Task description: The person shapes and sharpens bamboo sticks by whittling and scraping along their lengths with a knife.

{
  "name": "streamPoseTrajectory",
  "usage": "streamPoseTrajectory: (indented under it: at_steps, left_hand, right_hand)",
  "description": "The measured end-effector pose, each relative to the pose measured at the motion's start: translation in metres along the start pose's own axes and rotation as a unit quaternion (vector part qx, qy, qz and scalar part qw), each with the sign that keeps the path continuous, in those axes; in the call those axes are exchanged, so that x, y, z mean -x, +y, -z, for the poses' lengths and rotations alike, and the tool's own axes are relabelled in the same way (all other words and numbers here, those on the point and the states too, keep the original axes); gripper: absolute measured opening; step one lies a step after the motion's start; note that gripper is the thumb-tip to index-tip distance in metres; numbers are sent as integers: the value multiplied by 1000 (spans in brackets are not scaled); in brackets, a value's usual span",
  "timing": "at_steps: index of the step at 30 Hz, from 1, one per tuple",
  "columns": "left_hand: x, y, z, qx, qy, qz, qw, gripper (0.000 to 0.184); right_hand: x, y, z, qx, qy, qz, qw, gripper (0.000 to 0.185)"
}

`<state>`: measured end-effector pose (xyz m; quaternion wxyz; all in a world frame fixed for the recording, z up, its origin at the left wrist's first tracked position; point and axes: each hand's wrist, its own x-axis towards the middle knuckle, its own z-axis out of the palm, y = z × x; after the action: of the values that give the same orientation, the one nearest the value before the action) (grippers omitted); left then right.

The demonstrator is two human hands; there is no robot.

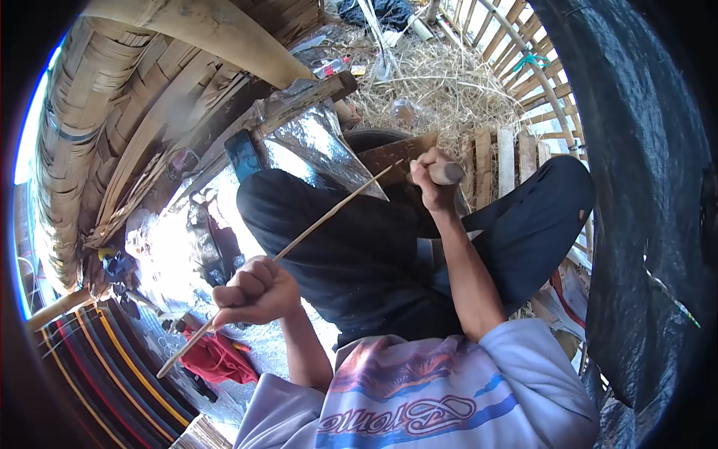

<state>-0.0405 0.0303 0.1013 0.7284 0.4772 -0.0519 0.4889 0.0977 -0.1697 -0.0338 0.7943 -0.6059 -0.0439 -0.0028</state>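
Note:
My left hand [258,292] is closed in a fist around a long, thin bamboo stick [329,215]. The stick runs slantwise from low on the left, up across my right-angled lap, and its thin far tip ends just beside my right hand [434,179]. That hand is wrapped round a thick wooden handle [449,173], whose rounded butt faces right. Whatever the handle belongs to is hidden or seen edge-on. Behind the stick's tip lies a brown wooden board [396,152]. A grey, flat thing [426,251] lies at my lap, partly behind my right forearm.
My crossed legs [321,247] in dark trousers fill the middle. Woven bamboo [82,150] stands at left, dark plastic sheeting [636,150] at right. Dry straw [449,90] and litter lie ahead. A phone-like blue object [243,155], red cloth [217,358] and striped fabric [112,374] are at left.

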Motion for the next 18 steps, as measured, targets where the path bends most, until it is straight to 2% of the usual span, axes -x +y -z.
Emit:
streamPoseTrajectory:
  at_steps: [2,4,6,7,9,10,11,12,15,17,18]
  left_hand:
    - [-3,-4,-4,-1,-1,-5,1000,49]
    - [0,-2,-6,20,-3,0,1000,49]
    - [-1,-2,-1,12,-3,-3,1000,49]
    - [-1,-1,-1,17,-10,0,1000,49]
    - [-4,-8,-8,32,-13,-5,999,49]
    - [-1,-4,-8,28,-5,-1,1000,49]
    - [1,-1,-7,20,-2,0,1000,49]
    - [-1,-3,-7,3,2,-5,1000,50]
    - [-1,-1,-4,0,6,2,1000,50]
    - [-2,-3,-6,-1,10,3,1000,50]
    - [-4,-5,-7,-2,10,-1,1000,50]
  right_hand:
    - [-4,-6,-3,107,-57,71,990,25]
    - [-9,-4,-2,102,-70,49,991,25]
    - [-4,7,1,-4,-10,2,1000,25]
    - [-5,2,-1,87,-40,60,994,26]
    - [-18,3,0,104,-35,78,991,26]
    - [-14,4,-1,119,-38,73,990,26]
    - [-11,0,1,72,-34,13,997,26]
    - [-10,4,3,31,-16,4,999,25]
    - [-11,16,12,17,16,26,999,22]
    - [-15,-1,10,-31,13,-69,997,21]
    - [-15,-2,8,-32,9,-68,997,21]
